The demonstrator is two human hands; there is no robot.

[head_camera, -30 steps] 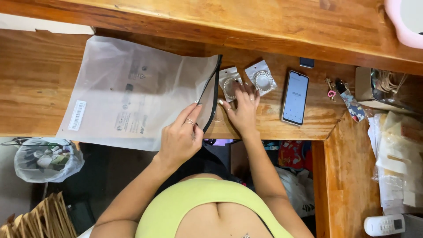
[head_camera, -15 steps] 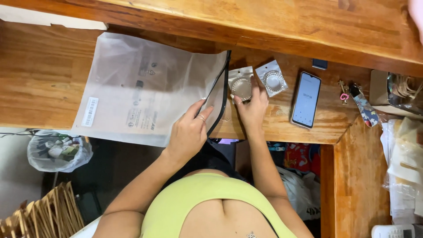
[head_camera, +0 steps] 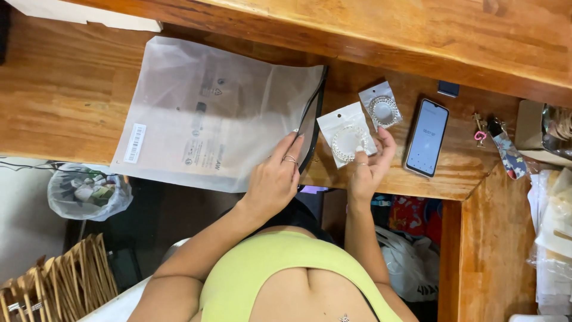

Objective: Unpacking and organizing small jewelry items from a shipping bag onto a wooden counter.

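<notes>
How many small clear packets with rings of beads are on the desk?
2: one packet under the right hand's fingers, the other packet just beyond it, beside the phone. None visible elsewhere.

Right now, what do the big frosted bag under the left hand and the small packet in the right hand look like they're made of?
The large frosted translucent bag looks like matte plastic film: the wooden desk shows dimly through it, and a dark zipper strip edges its opening. The small clear packet in the right hand looks like glossy plastic, with a beaded ring visible inside, possibly pearl-like beads. The left hand rests on the bag.
</notes>
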